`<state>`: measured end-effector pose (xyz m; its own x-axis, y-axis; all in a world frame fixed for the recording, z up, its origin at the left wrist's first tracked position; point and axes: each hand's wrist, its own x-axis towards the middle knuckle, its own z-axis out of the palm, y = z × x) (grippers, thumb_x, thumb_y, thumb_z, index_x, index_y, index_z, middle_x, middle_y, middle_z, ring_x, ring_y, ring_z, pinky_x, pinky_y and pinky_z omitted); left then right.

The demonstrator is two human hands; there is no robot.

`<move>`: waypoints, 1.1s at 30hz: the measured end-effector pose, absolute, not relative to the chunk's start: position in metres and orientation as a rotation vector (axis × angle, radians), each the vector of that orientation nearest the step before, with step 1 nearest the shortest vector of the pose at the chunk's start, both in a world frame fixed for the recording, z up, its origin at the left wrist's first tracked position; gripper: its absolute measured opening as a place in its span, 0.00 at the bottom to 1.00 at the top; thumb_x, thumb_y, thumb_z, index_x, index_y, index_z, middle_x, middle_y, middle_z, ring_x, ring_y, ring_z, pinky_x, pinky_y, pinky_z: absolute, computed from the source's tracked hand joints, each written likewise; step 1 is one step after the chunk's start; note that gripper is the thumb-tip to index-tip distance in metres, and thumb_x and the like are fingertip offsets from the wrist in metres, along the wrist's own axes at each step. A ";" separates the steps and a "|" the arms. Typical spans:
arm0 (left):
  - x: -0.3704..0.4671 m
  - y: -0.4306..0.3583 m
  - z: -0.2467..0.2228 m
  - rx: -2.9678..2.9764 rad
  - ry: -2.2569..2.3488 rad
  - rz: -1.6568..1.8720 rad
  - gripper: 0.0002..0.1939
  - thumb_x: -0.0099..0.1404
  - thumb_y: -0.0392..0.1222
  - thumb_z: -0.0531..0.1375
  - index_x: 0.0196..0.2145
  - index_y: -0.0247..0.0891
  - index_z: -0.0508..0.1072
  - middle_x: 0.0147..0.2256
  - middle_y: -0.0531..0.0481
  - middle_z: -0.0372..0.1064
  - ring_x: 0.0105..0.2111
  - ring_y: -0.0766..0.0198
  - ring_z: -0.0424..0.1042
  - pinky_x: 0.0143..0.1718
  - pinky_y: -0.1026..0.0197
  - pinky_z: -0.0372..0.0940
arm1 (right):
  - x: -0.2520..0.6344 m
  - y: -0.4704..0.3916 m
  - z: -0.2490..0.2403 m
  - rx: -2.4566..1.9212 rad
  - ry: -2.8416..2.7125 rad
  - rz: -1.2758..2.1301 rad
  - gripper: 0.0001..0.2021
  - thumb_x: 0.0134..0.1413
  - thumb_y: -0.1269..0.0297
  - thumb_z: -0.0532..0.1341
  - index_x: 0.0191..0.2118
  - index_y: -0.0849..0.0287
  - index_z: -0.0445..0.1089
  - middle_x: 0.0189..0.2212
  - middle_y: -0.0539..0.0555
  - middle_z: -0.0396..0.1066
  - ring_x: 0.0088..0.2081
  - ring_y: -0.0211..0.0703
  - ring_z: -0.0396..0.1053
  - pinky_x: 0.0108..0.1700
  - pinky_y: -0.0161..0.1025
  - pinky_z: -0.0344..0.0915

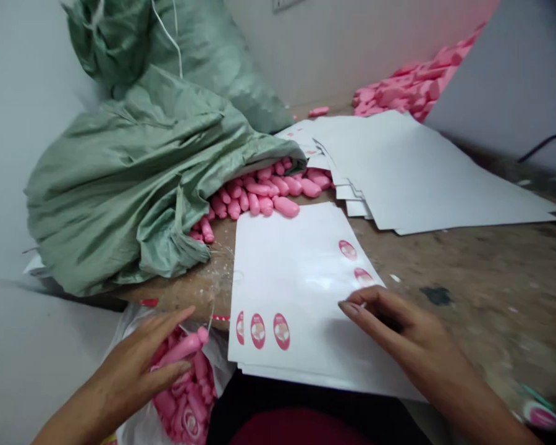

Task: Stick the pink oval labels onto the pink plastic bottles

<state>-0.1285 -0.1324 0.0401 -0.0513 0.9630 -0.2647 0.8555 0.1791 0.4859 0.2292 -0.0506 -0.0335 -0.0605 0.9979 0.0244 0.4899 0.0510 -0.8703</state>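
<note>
Fingers of the left hand are gripping a pink oblong plastic piece at lower left; right hand, fingers open, is peeling an oval pink sticker from the glossy white sheet, probably needing careful lifting next.

No text can be read. The oval pink stickers on the white sheet at the bench's near edge carry a small picture, but any lettering is too blurred to make out.
</note>
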 end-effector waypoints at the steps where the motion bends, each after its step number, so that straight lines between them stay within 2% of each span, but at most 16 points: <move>1: -0.131 -0.126 0.046 1.848 2.036 0.241 0.27 0.62 0.58 0.62 0.57 0.50 0.73 0.57 0.47 0.72 0.57 0.44 0.70 0.60 0.42 0.62 | 0.229 -0.050 -0.037 -1.523 -1.657 0.920 0.18 0.51 0.43 0.60 0.29 0.53 0.73 0.21 0.50 0.69 0.23 0.43 0.67 0.26 0.39 0.62; 4: -0.113 -0.079 0.053 2.225 2.163 0.160 0.19 0.69 0.47 0.54 0.53 0.41 0.75 0.49 0.43 0.77 0.48 0.49 0.74 0.51 0.46 0.67 | 0.223 -0.049 -0.048 -1.499 -1.777 0.911 0.19 0.54 0.42 0.59 0.31 0.51 0.75 0.23 0.50 0.73 0.25 0.44 0.71 0.29 0.40 0.66; 7: -0.089 -0.008 0.044 2.388 2.219 0.061 0.18 0.69 0.33 0.49 0.49 0.37 0.77 0.47 0.41 0.76 0.46 0.52 0.73 0.49 0.50 0.66 | 0.217 -0.051 -0.058 -1.450 -1.920 0.934 0.18 0.57 0.42 0.58 0.34 0.50 0.75 0.23 0.50 0.73 0.26 0.44 0.71 0.29 0.39 0.66; 9: -0.087 0.036 0.034 2.403 2.168 0.039 0.17 0.67 0.29 0.51 0.43 0.36 0.78 0.48 0.41 0.75 0.48 0.54 0.71 0.51 0.51 0.64 | 0.213 -0.053 -0.061 -1.451 -1.954 0.946 0.17 0.59 0.43 0.58 0.34 0.50 0.75 0.24 0.50 0.74 0.26 0.44 0.71 0.29 0.39 0.65; 12: -0.104 0.079 0.019 2.351 2.121 0.057 0.07 0.67 0.34 0.58 0.39 0.34 0.76 0.46 0.43 0.73 0.50 0.54 0.69 0.54 0.46 0.62 | 0.208 -0.058 -0.057 -1.490 -1.945 0.932 0.17 0.60 0.44 0.57 0.34 0.50 0.75 0.24 0.50 0.73 0.26 0.44 0.70 0.28 0.39 0.64; 14: -0.118 0.093 0.013 2.301 2.089 0.120 0.05 0.66 0.38 0.62 0.38 0.34 0.74 0.45 0.45 0.73 0.52 0.54 0.68 0.57 0.43 0.60 | 0.206 -0.059 -0.052 -1.500 -1.963 0.891 0.15 0.61 0.47 0.57 0.34 0.51 0.74 0.24 0.50 0.74 0.26 0.45 0.70 0.30 0.40 0.63; 17: -0.124 0.094 0.011 2.225 2.017 0.300 0.03 0.65 0.35 0.60 0.36 0.35 0.74 0.39 0.49 0.71 0.53 0.53 0.65 0.60 0.46 0.54 | 0.207 -0.056 -0.048 -1.497 -2.048 0.768 0.12 0.61 0.52 0.57 0.34 0.52 0.74 0.23 0.50 0.74 0.25 0.45 0.68 0.31 0.41 0.61; 20: -0.098 0.068 0.012 2.131 1.931 0.573 0.06 0.64 0.38 0.60 0.39 0.38 0.74 0.32 0.53 0.66 0.46 0.56 0.67 0.56 0.53 0.56 | 0.213 -0.051 -0.047 -1.498 -2.124 0.659 0.10 0.62 0.57 0.56 0.35 0.53 0.73 0.24 0.51 0.75 0.23 0.43 0.66 0.33 0.42 0.58; 22: -0.066 0.036 0.011 1.976 1.788 0.784 0.11 0.63 0.44 0.62 0.43 0.39 0.73 0.32 0.53 0.67 0.41 0.59 0.69 0.49 0.58 0.61 | 0.215 -0.050 -0.047 -1.487 -2.165 0.604 0.08 0.61 0.60 0.56 0.36 0.53 0.72 0.25 0.51 0.76 0.23 0.42 0.65 0.34 0.42 0.56; 23: -0.048 0.019 0.009 1.759 1.617 0.948 0.13 0.63 0.45 0.63 0.44 0.40 0.73 0.34 0.53 0.68 0.40 0.60 0.70 0.47 0.59 0.62 | 0.215 -0.051 -0.047 -1.476 -2.188 0.580 0.08 0.61 0.61 0.56 0.36 0.53 0.72 0.25 0.51 0.77 0.23 0.42 0.65 0.35 0.42 0.55; 25: -0.014 -0.013 0.000 1.269 1.281 1.028 0.15 0.62 0.46 0.64 0.46 0.40 0.72 0.36 0.50 0.72 0.40 0.59 0.72 0.45 0.58 0.64 | 0.213 -0.054 -0.047 -1.437 -2.241 0.542 0.07 0.62 0.63 0.56 0.37 0.54 0.72 0.27 0.50 0.78 0.23 0.41 0.65 0.35 0.42 0.53; 29: 0.026 -0.042 -0.024 0.652 1.056 1.067 0.16 0.63 0.46 0.64 0.46 0.37 0.71 0.39 0.46 0.75 0.43 0.57 0.75 0.50 0.54 0.66 | 0.204 -0.062 -0.048 -1.376 -2.321 0.432 0.08 0.64 0.65 0.55 0.38 0.56 0.72 0.28 0.49 0.79 0.23 0.39 0.64 0.36 0.41 0.49; 33: 0.032 -0.040 -0.036 0.510 1.085 1.184 0.14 0.64 0.41 0.64 0.46 0.37 0.70 0.37 0.47 0.76 0.44 0.60 0.73 0.53 0.54 0.64 | 0.200 -0.063 -0.050 -1.361 -2.334 0.285 0.08 0.65 0.66 0.55 0.36 0.57 0.72 0.24 0.49 0.77 0.22 0.39 0.61 0.35 0.41 0.47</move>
